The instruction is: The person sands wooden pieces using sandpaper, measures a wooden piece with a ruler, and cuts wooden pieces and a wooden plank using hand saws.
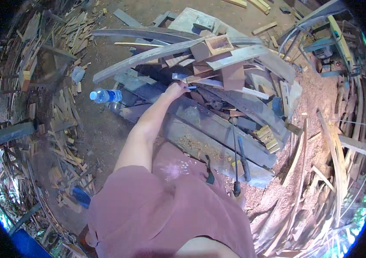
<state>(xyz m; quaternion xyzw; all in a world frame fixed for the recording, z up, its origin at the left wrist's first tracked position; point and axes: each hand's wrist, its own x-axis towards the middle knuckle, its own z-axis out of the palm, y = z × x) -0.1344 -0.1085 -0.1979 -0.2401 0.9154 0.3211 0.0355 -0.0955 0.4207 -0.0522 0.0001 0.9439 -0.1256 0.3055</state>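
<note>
My left hand (176,90) reaches out over the heap of wood, its fingers closed at a small light-blue piece (190,87). Just beyond the fingers lie thin wood strips and a pale board edge. Low on the right, beside my shirt, my right hand (240,198) is partly hidden and closed around the dark handle of a long thin tool (236,187). The tool's shaft points up and away over the grey planks (209,129). Next to the shaft lies a dark blue bar (243,160).
A water bottle (105,96) lies left of the heap. An open wooden box (218,44) sits on top, near a curved plank (148,56). Stacked small blocks (268,138) rest at right. A machine (324,52) stands at the upper right, with sawdust (316,96) below it.
</note>
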